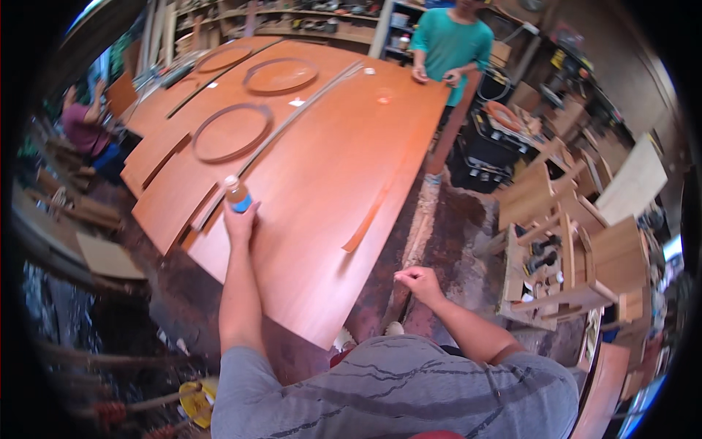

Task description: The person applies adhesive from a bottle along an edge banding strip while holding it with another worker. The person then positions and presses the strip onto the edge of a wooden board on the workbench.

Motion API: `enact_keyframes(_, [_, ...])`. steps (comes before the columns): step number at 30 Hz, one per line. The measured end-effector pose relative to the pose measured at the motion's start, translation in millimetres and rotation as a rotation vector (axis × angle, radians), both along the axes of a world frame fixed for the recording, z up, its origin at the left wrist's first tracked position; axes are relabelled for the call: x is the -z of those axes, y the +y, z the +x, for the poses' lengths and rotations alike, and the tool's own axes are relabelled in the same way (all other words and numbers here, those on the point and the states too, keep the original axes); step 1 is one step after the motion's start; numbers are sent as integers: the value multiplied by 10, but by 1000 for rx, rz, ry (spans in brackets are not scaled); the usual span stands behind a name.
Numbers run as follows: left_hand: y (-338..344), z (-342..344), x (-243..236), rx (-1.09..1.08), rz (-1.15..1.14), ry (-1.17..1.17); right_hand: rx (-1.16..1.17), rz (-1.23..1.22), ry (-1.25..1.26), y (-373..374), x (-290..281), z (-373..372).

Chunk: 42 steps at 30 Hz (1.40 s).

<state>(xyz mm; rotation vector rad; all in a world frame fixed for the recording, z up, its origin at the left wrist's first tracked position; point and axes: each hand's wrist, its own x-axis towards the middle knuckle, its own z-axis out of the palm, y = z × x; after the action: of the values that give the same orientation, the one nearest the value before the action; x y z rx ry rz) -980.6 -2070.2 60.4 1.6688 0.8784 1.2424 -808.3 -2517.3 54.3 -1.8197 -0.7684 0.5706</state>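
My left hand is closed around a small clear bottle with a white cap, a blue label and brownish liquid inside. It holds the bottle upright above the near left part of a large reddish-brown wood sheet. My right hand is beyond the sheet's right edge, over the floor, with its fingers pinched together. Whatever may be between those fingers is too small to make out. A thin orange-brown strip lies along the sheet's right side, between my hands and the far end.
Coiled wood-coloured bands and long narrow strips lie on the sheets. A person in a teal shirt stands at the far right corner; another person is at far left. Wooden frames, power tools and black cases crowd the right.
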Motion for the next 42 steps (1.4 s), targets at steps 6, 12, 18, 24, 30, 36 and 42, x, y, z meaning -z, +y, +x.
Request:
enact_keyframes(6, [-141, -115, 87, -14, 27, -6, -118, -78, 154, -546, 178, 185])
enact_keyframes(12, [-788, -500, 96, -6, -33, -172, -71, -125, 244, -1067, 656, 535])
enact_keyframes(18, [-1719, -1031, -172, -106, 28, -221, -171, -355, -125, -1624, 1230, 983])
enact_keyframes(24, [-2784, -1421, -328, -370, -138, -235, -461, -317, 498, -1460, 1275, 1043])
enact_keyframes(30, [-3773, -1479, -191, -603, -89, -271, -707, -208, 540, -1140, 1028, 852])
enact_keyframes(36, [-3974, -1575, -90, -569, -47, -254, -766, -178, 407, -1096, 795, 597])
enact_keyframes(42, [-3622, -1768, -25, -456, -8, -276, -561, -135, 207, -989, 713, 320])
